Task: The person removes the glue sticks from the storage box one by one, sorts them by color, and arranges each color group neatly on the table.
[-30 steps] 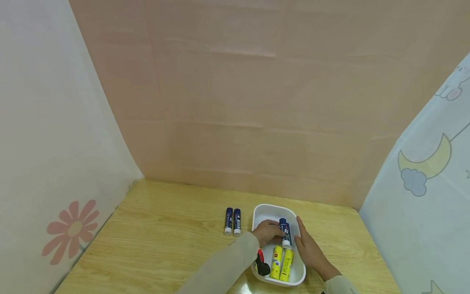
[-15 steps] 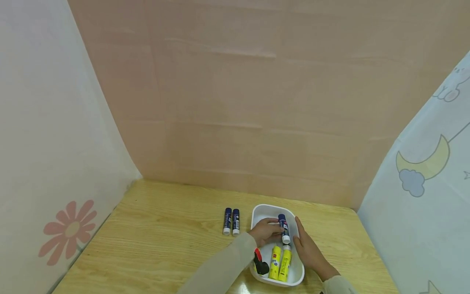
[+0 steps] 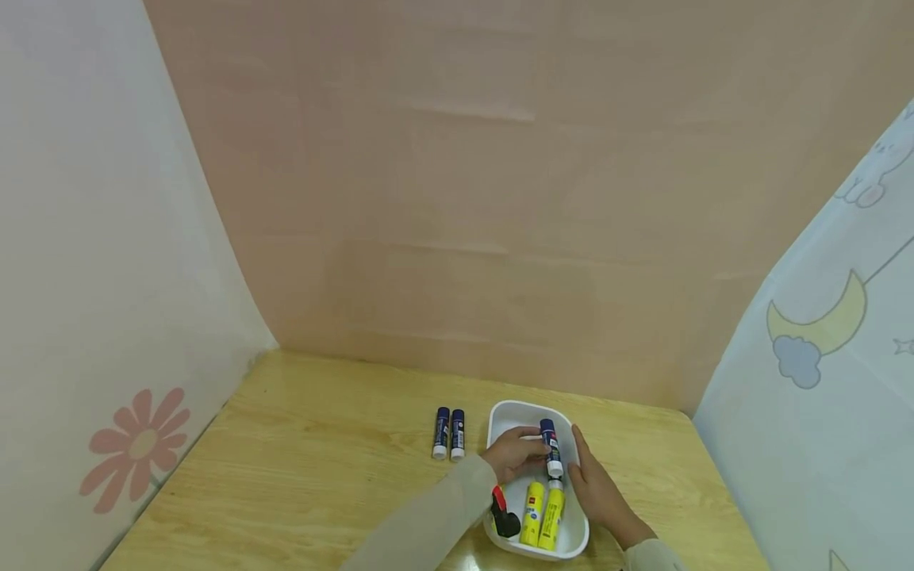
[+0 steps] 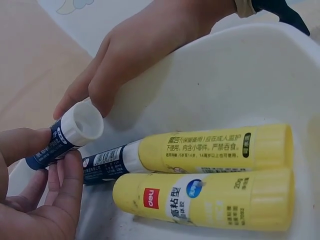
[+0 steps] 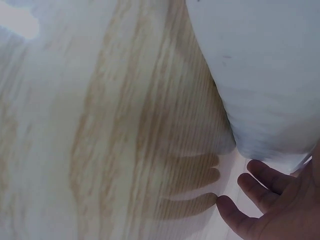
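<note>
A white tray [image 3: 500,416] sits on the wooden table and holds two yellow glue sticks [image 3: 543,515] [image 4: 215,147] and a blue glue stick [image 4: 107,162] lying flat. My left hand [image 3: 512,454] [image 4: 40,200] pinches another blue glue stick [image 3: 551,448] [image 4: 70,132] by its body, just above the tray, white end toward the camera. My right hand [image 3: 596,488] [image 4: 145,50] lies along the tray's right side with fingers straight and the thumb at the rim. In the right wrist view its fingers [image 5: 255,195] hover beside the tray wall [image 5: 265,75].
Two more blue glue sticks [image 3: 448,434] lie side by side on the table left of the tray. Fabric walls close the table [image 3: 300,460] in at the left, back and right. A black and red wrist device [image 3: 503,515] sits over the tray's near left corner.
My left hand has raised one blue glue stick slightly off the one it lay beside. The right hand has stayed at the tray's side.
</note>
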`<state>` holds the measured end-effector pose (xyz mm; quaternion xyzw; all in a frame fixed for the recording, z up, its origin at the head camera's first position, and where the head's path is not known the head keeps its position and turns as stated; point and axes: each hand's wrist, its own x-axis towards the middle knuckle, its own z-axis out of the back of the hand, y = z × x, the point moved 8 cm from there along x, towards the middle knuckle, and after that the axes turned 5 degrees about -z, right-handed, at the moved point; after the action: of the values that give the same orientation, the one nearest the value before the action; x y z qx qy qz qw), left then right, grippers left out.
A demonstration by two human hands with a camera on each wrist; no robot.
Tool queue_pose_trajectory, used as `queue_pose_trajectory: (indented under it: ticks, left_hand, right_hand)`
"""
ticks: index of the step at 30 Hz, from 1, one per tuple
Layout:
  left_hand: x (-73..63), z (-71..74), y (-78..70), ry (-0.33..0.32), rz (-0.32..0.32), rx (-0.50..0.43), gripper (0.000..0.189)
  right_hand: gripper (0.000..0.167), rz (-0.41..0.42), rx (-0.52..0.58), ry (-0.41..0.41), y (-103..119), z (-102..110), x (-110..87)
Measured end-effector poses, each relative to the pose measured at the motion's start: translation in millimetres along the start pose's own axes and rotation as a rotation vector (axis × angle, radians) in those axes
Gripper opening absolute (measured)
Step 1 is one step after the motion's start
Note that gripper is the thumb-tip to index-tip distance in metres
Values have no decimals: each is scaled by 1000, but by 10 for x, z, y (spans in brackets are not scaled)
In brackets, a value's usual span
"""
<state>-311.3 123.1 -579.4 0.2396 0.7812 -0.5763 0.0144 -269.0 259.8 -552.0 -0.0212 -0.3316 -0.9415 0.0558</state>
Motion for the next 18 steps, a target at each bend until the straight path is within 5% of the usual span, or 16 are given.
queue_pose_trajectory:
  ticks: [7, 18]
  left_hand:
    - [-52, 22, -58, 14, -35, 8, 51]
    - [-172, 221, -560, 103, -99, 15, 55]
  right_hand:
    - [62, 46, -24, -26, 40, -1, -45]
    - [63, -30, -55, 12, 17, 3, -7]
